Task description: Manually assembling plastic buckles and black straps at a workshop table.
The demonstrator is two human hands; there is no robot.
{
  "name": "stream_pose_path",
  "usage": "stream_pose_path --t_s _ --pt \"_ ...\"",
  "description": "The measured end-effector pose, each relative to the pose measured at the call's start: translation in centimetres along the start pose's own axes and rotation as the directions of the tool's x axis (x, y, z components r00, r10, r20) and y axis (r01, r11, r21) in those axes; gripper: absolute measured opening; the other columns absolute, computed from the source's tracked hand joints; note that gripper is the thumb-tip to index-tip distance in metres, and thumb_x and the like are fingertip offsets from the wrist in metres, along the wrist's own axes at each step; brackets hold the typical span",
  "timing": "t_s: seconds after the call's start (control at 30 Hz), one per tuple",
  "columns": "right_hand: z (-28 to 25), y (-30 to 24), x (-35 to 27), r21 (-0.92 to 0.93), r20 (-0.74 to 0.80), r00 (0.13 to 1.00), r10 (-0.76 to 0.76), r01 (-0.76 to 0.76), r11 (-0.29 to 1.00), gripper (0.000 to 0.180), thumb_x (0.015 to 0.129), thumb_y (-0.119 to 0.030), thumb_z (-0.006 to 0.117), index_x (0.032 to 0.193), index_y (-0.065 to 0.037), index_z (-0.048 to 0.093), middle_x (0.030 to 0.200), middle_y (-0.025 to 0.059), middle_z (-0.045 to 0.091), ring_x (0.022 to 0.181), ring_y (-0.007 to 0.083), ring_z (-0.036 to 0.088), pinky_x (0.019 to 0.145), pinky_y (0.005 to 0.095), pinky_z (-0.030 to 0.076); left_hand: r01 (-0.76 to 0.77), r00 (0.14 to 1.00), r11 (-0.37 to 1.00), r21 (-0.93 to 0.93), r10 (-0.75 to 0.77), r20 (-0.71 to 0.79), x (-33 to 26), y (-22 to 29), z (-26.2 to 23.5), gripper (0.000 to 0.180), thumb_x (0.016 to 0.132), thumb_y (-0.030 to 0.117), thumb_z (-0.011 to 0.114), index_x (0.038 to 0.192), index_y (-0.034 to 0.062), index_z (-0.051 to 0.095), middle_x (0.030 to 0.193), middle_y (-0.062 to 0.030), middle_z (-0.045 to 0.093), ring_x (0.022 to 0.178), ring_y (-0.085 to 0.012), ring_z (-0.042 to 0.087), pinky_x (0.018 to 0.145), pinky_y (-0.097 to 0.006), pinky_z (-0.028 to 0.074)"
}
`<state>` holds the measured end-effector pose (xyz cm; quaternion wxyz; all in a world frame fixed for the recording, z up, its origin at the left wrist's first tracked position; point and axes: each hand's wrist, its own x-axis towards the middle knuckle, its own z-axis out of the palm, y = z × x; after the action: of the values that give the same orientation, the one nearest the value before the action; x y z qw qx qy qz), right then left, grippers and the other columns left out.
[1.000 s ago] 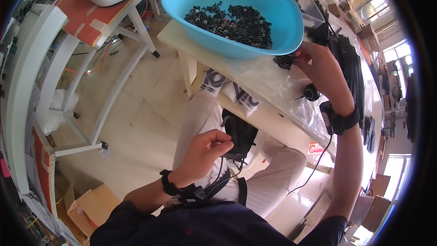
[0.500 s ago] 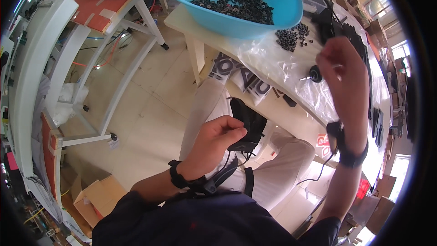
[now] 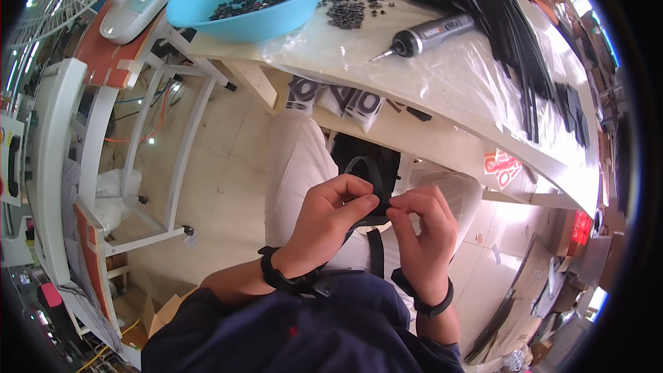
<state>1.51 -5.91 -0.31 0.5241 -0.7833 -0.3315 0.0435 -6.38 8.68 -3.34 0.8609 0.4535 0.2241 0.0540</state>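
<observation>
The 2 hands face each other over the lap, their fingertips nearly meeting. The left hand has its fingers closed in a pinch, thumb tip against index finger, on a thin black strip. The strip rises in a bent loop just beyond the fingertips, in front of a black object between the knees. The right hand comes from the other side with thumb and index finger almost together, tips right beside the strip; whether they grip it, I cannot tell. Each wrist wears a black band, 1 on the left and 1 on the right

Ahead of the knees stands a pale counter, largely covered by clear plastic sheet. A grey and black electric screwdriver lies on the sheet, bit pointing left. Left of it is a loose pile of small black parts, and farther left a blue basin holds more. Long black strips lie bundled right of the screwdriver. Printed packs sit below the counter top
</observation>
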Motion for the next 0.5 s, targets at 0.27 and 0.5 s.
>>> stream_pose_path --t_s 0.27,0.5 --pt "-0.4 0.1 -2.7 0.060 -0.151 0.987 0.051 -0.042 0.997 0.019 0.079 0.010 0.072 0.094 0.000 0.065 0.090 0.0102 0.067 0.073 0.0175 0.066 0.066 0.0268 0.053 -0.107 0.993 0.983 0.148 0.113 -0.034 -1.3 -0.7 2.7 0.003 0.092 -0.002 0.063 0.091 -0.0019 0.061 0.094 -0.0006 0.058 0.080 -0.0033 0.051 0.069 -0.018 0.039" --pt "-0.3 0.7 -3.1 0.116 -0.174 0.984 0.043 -0.023 0.993 0.021 0.077 0.010 0.075 0.092 -0.001 0.066 0.087 0.0098 0.068 0.072 0.0187 0.067 0.065 0.0275 0.053 -0.286 0.955 0.938 0.196 0.296 -0.025 -2.2 -1.8 3.4 0.003 0.091 -0.004 0.065 0.094 -0.0047 0.063 0.098 -0.0053 0.063 0.081 -0.0059 0.057 0.070 -0.020 0.047"
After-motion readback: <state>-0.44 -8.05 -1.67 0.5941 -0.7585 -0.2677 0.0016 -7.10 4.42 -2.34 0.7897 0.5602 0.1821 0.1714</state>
